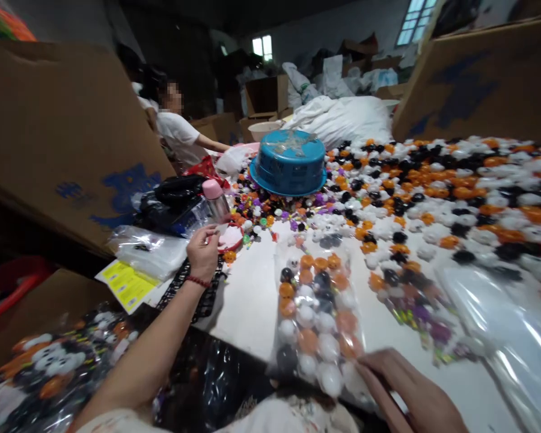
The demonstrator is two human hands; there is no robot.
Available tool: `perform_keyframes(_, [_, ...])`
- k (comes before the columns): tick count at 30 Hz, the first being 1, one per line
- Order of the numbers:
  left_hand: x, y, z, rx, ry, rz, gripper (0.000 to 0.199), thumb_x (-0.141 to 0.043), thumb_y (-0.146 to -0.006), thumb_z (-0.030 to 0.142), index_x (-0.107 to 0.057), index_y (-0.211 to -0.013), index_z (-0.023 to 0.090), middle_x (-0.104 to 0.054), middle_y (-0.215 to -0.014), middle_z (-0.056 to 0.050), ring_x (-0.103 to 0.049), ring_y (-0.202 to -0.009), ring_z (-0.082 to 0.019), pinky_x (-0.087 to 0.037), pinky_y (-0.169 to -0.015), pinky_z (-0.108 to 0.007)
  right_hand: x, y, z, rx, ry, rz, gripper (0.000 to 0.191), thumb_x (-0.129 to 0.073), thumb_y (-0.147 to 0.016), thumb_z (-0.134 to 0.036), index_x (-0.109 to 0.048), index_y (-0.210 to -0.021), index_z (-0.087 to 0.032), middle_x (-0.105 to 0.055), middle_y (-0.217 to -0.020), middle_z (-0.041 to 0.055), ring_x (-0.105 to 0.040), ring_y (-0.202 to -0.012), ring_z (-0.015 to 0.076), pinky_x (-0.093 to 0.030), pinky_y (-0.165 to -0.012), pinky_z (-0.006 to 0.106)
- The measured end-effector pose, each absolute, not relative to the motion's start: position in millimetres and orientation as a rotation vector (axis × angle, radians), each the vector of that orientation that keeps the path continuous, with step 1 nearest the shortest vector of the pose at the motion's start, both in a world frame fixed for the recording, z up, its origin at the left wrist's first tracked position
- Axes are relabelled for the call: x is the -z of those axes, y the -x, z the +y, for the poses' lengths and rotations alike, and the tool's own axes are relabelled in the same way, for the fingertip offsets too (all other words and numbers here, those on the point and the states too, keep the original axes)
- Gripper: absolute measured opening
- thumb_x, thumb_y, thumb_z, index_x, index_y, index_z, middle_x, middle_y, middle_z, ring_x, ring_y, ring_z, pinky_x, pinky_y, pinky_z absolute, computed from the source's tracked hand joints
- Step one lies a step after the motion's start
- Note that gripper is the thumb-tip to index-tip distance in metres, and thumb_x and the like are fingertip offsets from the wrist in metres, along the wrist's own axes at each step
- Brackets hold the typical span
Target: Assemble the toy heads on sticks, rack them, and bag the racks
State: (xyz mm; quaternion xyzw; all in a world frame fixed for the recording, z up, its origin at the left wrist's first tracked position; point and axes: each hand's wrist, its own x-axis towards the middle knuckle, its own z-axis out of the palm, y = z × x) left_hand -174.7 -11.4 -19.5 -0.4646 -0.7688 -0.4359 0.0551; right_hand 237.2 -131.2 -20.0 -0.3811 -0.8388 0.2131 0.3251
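Note:
A clear plastic bag (327,322) filled with orange, white and black toy figures lies on the white table in front of me. My right hand (401,388) grips its lower right edge between thumb and fingers. Further left, my left hand (204,255) is raised beside a small red-rimmed dish (231,238) with something whitish in it. The left fingertips are pinched together; what they hold, if anything, is too small to make out. Just behind that hand stands a bottle with a pink lid (213,190).
An upturned blue basin (291,162) sits among loose toy figures (437,180) heaped across the table. Empty clear bags (491,313) lie at right, more bags (151,249) and a yellow label sheet (128,284) at left. Cardboard boxes (67,138) flank the table; co-workers (178,129) are behind.

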Motion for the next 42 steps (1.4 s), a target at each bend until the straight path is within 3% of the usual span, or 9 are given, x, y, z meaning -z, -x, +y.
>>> perform_keyframes(4, [-5.7,88.3,-100.6,1.717,1.937,-1.694,0.024,-0.066,-0.082,0.016,-0.073,-0.103,0.023,-0.072,-0.115,-0.005,-0.067,-0.111,-0.022,-0.052,-0.102,-0.041,14.2,-222.3,-121.7,-0.498,1.098,-2.112,0.02,-0.043,-0.1,-0.025,-0.06,-0.091,-0.022,-0.065,-0.079,0.0043,-0.064,-0.071,0.0163,-0.049,-0.067,0.026])
perform_keyframes(8, [-12.0,19.0,-163.2,1.455,2.993,-1.153,0.036,-0.065,-0.081,0.009,-0.071,-0.115,0.019,-0.071,-0.121,-0.013,-0.065,-0.118,-0.029,-0.052,-0.105,-0.047,18.6,-211.1,-113.0,-0.502,1.213,-2.031,0.021,-0.042,-0.1,-0.027,-0.058,-0.087,-0.021,-0.064,-0.075,0.0029,-0.06,-0.067,0.0152,-0.045,-0.064,0.026])
perform_keyframes(11, [1.7,-11.2,-163.8,1.185,3.134,-0.883,0.035,-0.055,-0.087,0.006,-0.067,-0.12,0.011,-0.067,-0.125,-0.019,-0.057,-0.128,-0.03,-0.05,-0.107,-0.048,18.8,-208.1,-109.9,-0.521,1.181,-1.955,0.019,-0.043,-0.099,-0.027,-0.057,-0.087,-0.021,-0.064,-0.075,0.0024,-0.061,-0.068,0.0149,-0.046,-0.065,0.025])
perform_keyframes(20, [33.8,-40.0,-145.0,0.604,2.449,-1.311,0.042,-0.045,-0.097,0.016,-0.049,-0.133,-0.005,-0.053,-0.139,-0.031,-0.043,-0.139,-0.035,-0.047,-0.111,-0.049,18.4,-212.1,-114.8,-0.229,0.96,-1.996,0.015,-0.044,-0.099,-0.016,-0.057,-0.092,-0.019,-0.062,-0.079,0.0043,-0.059,-0.073,0.0173,-0.046,-0.068,0.027])
perform_keyframes(24, [36.1,-46.6,-142.2,0.559,2.374,-1.545,0.052,-0.041,-0.099,0.028,-0.04,-0.142,-0.002,-0.041,-0.15,-0.03,-0.025,-0.148,-0.037,-0.038,-0.114,-0.061,19.5,-212.3,-124.4,-0.125,0.831,-2.114,0.016,-0.043,-0.096,-0.012,-0.056,-0.092,-0.019,-0.057,-0.074,0.0044,-0.053,-0.071,0.0194,-0.043,-0.064,0.03])
perform_keyframes(28, [17.9,-34.4,-149.5,0.602,2.515,-1.48,0.054,-0.043,-0.097,0.023,-0.034,-0.147,0.003,-0.039,-0.153,-0.026,-0.023,-0.15,-0.035,-0.038,-0.116,-0.058,19.0,-220.0,-138.9,-0.16,0.804,-2.218,0.01,-0.049,-0.096,-0.011,-0.055,-0.093,-0.018,-0.058,-0.078,0.0045,-0.052,-0.072,0.0191,-0.042,-0.065,0.03])
perform_keyframes(33, [3.4,7.7,-182.6,0.815,2.821,-0.888,0.046,-0.059,-0.089,0.014,-0.049,-0.134,0.01,-0.067,-0.124,-0.015,-0.055,-0.129,-0.026,-0.05,-0.108,-0.043,23.5,-232.9,-149.1,-0.15,0.836,-2.28,0.014,-0.048,-0.095,-0.007,-0.054,-0.087,-0.018,-0.055,-0.077,0.0047,-0.052,-0.072,0.0187,-0.043,-0.064,0.03])
perform_keyframes(39, [44.2,28.3,-196.0,1.017,2.145,-1.639,0.05,-0.072,-0.084,0.035,-0.05,-0.123,0.013,-0.062,-0.113,-0.017,-0.06,-0.105,-0.027,-0.055,-0.087,-0.045,37.0,-235.0,-148.0,0.029,0.953,-2.275,0.011,-0.051,-0.098,-0.023,-0.057,-0.103,-0.016,-0.06,-0.096,0.0112,-0.06,-0.087,0.0228,-0.052,-0.075,0.034])
perform_keyframes(42, [59.4,22.4,-196.3,0.905,2.102,-1.782,0.011,-0.053,-0.095,0.027,-0.054,-0.098,0.017,-0.063,-0.091,-0.009,-0.06,-0.087,-0.022,-0.051,-0.076,-0.038,53.8,-247.6,-148.8,0.007,0.895,-2.416,0.019,-0.041,-0.101,-0.026,-0.058,-0.094,-0.02,-0.06,-0.085,0.007,-0.06,-0.07,0.0196,-0.049,-0.059,0.031])
